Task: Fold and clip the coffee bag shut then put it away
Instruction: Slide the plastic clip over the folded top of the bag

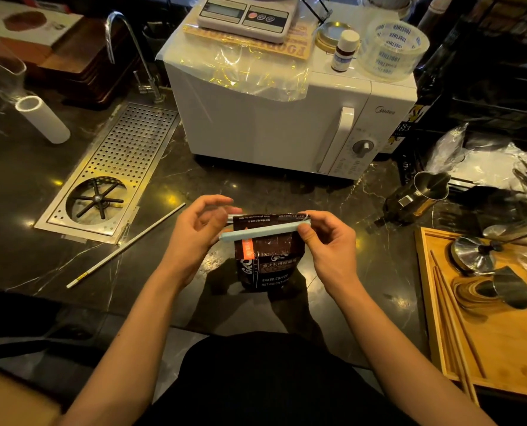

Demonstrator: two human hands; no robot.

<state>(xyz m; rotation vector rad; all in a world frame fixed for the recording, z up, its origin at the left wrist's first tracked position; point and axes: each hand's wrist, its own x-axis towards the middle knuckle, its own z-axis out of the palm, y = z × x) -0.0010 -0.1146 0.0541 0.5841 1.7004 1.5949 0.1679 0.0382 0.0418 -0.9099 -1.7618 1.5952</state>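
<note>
A dark brown coffee bag point(266, 265) with white lettering and an orange label stands upright on the black marble counter point(194, 290), in front of me. A long pale blue clip point(265, 232) lies across the bag just below its flattened top edge. My left hand point(191, 238) holds the clip's left end, with fingers curled behind the bag's top. My right hand point(326, 244) pinches the clip's right end between thumb and fingers. Whether the clip is snapped shut cannot be told.
A white microwave point(286, 118) stands behind the bag, with a scale, a tape roll and a small bottle on top. A perforated steel drip tray point(114, 170) is at the left, beside a thin white stick point(123, 247). A wooden tray point(502, 348) with metal tools sits at the right.
</note>
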